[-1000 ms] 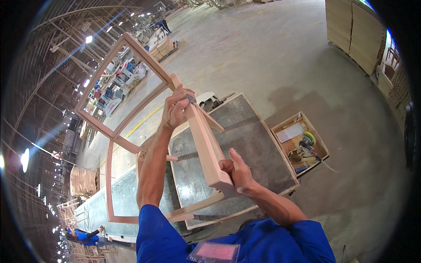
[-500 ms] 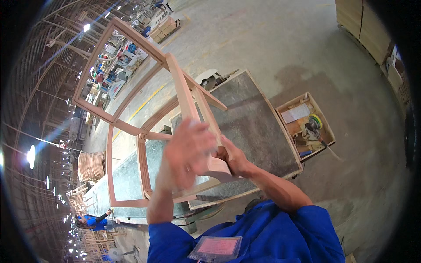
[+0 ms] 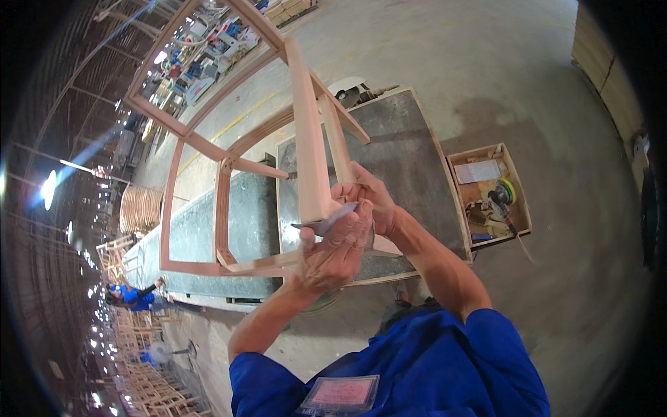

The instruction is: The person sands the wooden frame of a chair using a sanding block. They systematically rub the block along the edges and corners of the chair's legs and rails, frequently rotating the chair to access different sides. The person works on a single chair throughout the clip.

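Observation:
A bare wooden chair frame (image 3: pixel 310 139) rests tilted on the worktable, one squared end of it pointing toward me. A thin dark-grey sheet of sandpaper (image 3: pixel 332 221) lies bent against that end. My left hand (image 3: pixel 332 254) is closed on the sandpaper from below, its thumb raised at the left. Close against its fingertips, my right hand (image 3: pixel 375 201) curls round the frame's end from the right, fingers bent against the wood. Its thumb is partly hidden, and whether it also pinches the sheet's edge is unclear. A curved pale part (image 3: pixel 385 247) of the frame shows behind my wrists.
The dark-topped worktable (image 3: pixel 424 187) has a raised wooden rim. At its right hangs a wooden box (image 3: pixel 524 208) with a corded disc sander (image 3: pixel 501 194) inside. Another power tool (image 3: pixel 351 94) sits at the far edge. A co-worker in blue (image 3: pixel 135 297) stands at the far left.
The chair frame has shifted and turned, its lower left side rising in view. My blurred left hand has come down to the frame's end, where sandpaper now shows. My right hand has moved up.

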A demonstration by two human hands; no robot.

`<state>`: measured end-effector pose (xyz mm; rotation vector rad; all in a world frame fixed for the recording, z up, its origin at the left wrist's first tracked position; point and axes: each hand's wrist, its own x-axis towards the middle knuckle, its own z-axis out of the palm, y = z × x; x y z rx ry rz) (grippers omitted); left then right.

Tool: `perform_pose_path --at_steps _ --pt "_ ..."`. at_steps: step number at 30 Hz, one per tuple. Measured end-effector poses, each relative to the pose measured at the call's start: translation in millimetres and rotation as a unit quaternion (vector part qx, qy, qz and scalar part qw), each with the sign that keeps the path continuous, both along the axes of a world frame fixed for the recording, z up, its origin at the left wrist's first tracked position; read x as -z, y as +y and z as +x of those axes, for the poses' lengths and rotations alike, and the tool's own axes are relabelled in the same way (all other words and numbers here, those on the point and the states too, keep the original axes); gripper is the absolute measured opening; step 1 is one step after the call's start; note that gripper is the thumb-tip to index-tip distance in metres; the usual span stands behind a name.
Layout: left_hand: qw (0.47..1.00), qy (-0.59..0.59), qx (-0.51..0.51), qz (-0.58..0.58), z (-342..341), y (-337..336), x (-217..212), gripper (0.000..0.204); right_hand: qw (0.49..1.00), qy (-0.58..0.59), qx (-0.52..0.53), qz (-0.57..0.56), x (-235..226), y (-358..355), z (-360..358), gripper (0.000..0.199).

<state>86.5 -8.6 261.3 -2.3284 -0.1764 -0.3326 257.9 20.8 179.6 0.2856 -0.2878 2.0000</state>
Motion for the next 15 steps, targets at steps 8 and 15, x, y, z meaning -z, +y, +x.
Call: perform_pose_path --at_steps 8,15 --pt "0.992 -0.119 -0.005 -0.048 28 -6 -19 0.046 0.999 0.028 -0.026 -0.001 -6 6 5 0.075" --pt "0.98 -0.184 -0.024 -0.072 20 -20 15 0.041 0.987 -0.136 0.077 -0.039 -18 -1 -1 0.066"
